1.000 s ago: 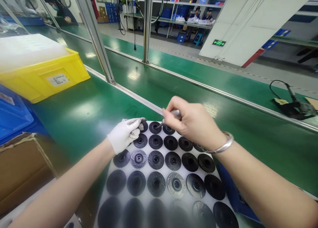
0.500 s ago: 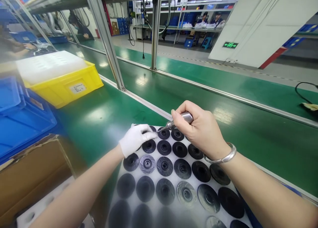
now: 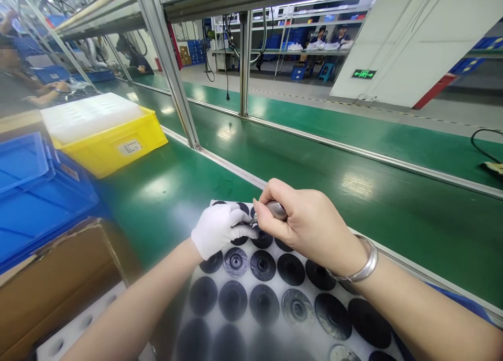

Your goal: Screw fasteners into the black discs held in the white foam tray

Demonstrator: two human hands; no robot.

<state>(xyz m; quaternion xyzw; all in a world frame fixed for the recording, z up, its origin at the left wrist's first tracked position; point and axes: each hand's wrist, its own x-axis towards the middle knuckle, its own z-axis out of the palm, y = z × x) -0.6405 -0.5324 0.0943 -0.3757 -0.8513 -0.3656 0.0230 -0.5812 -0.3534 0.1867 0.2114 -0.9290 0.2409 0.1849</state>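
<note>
Here, metal-handled tool (image 3: 276,210), slanted (tip leftward)

- The tip of the silver-handled metal tool (image 3: 277,210) is hidden at the white-gloved left hand (image 3: 218,227) — what it touches cannot be told.
- The bare right hand (image 3: 310,222) covers part of the handle.
- The round black discs (image 3: 263,265) blur toward the bottom edge, which cuts off the white foam sheet (image 3: 248,283).
- Print on the white label (image 3: 130,148) is too small to read.
- The left edge crops the brown cardboard box (image 3: 70,277) and a blurred person (image 3: 15,88).
- The black cable (image 3: 474,146) runs out of view — right edge.
</note>
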